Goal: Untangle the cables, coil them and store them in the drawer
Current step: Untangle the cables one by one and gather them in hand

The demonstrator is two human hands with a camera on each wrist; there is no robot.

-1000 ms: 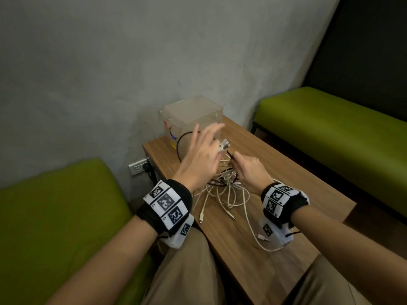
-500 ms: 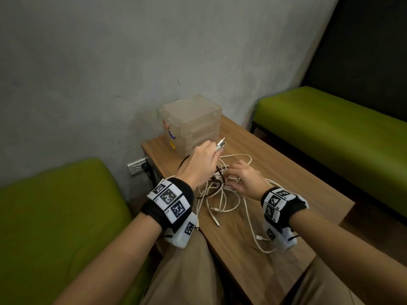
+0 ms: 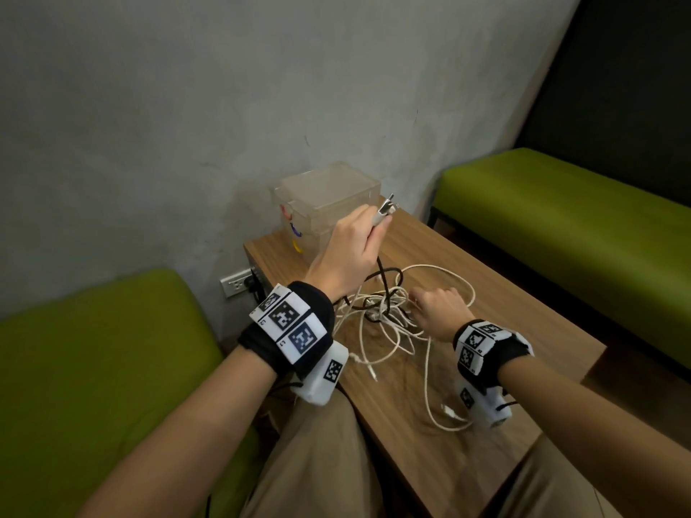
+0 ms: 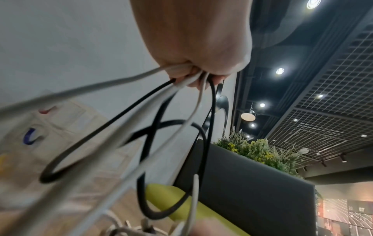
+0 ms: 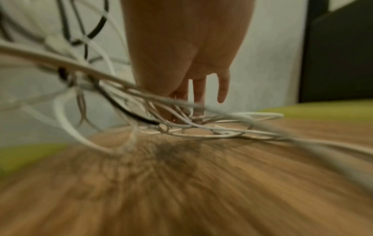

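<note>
A tangle of white cables (image 3: 385, 312) with one black cable (image 3: 381, 271) lies on the wooden table (image 3: 504, 323). My left hand (image 3: 374, 229) is raised above it and grips a bunch of cable ends, a metal plug (image 3: 387, 209) sticking out of the top. The left wrist view shows that hand (image 4: 193, 75) closed on white and black strands (image 4: 157, 127) that loop down. My right hand (image 3: 437, 308) sits on the tangle's right side; its fingers (image 5: 199, 95) reach down into the cables (image 5: 181, 124) and pinch them. A translucent drawer box (image 3: 329, 196) stands shut behind my left hand.
Green benches flank the table on the left (image 3: 93, 368) and right (image 3: 561, 226). A wall socket (image 3: 237, 284) with a black plug sits beside the table's back left corner. A loose white cable loop (image 3: 430, 405) trails toward the table's near edge. The grey wall is close behind.
My left hand closed on the cable ends and lifted them up and back toward the drawer box. My right hand dropped onto the tangle and curled into it.
</note>
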